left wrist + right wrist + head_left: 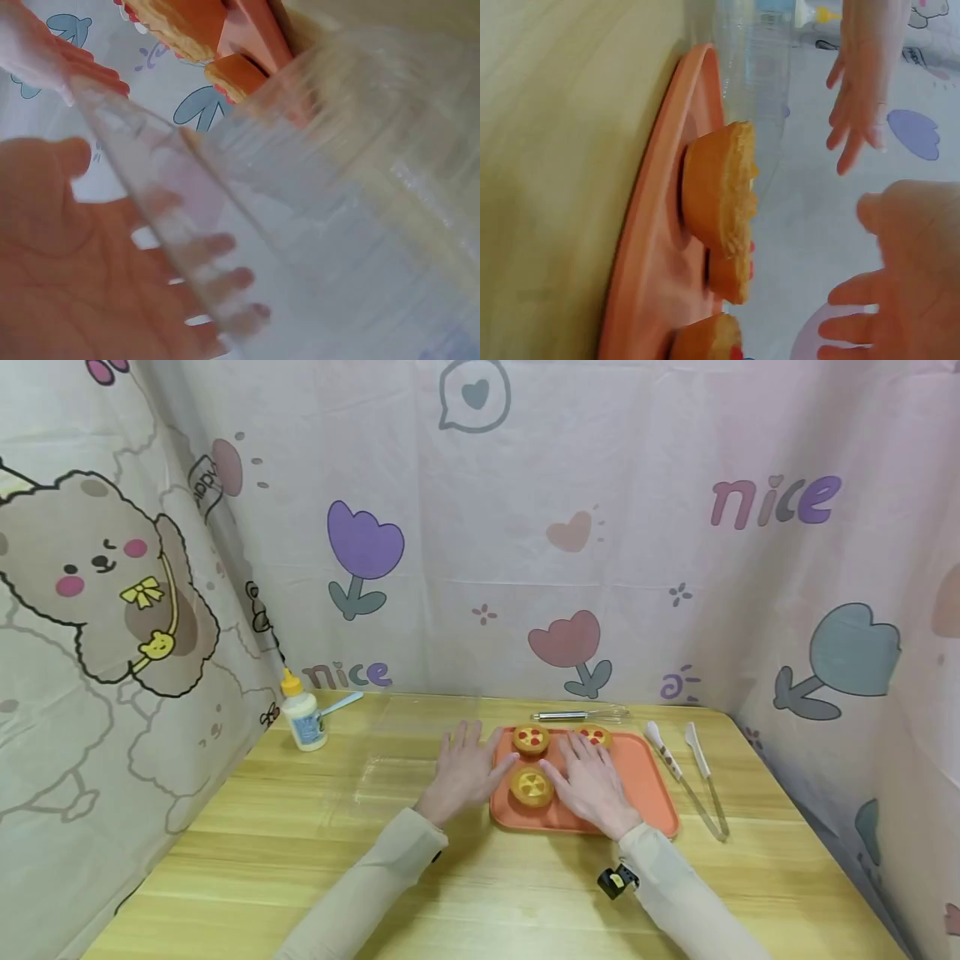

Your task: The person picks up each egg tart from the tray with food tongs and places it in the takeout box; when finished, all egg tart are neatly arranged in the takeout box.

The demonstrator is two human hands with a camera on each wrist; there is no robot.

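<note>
Several small toy tarts sit on an orange tray (645, 793). A yellow-patterned tart (532, 787) lies in front, with a red-dotted tart (530, 740) behind it and another red-dotted tart (594, 734) at the back, partly covered by fingers. My right hand (592, 781) hovers palm down over the tray, fingers spread, holding nothing. To the tray's left, my left hand (463, 774) is spread beside a clear plastic box (322, 225). The left wrist view shows its fingers behind the box's clear edge; whether they touch it I cannot tell.
A whisk (581, 716) lies behind the tray and tongs (708, 793) lie to its right. At the back left stand a white glue-like bottle (306, 718) with a yellow cap and a pale blue-handled tool (342, 702). Patterned curtains (487, 568) enclose the table.
</note>
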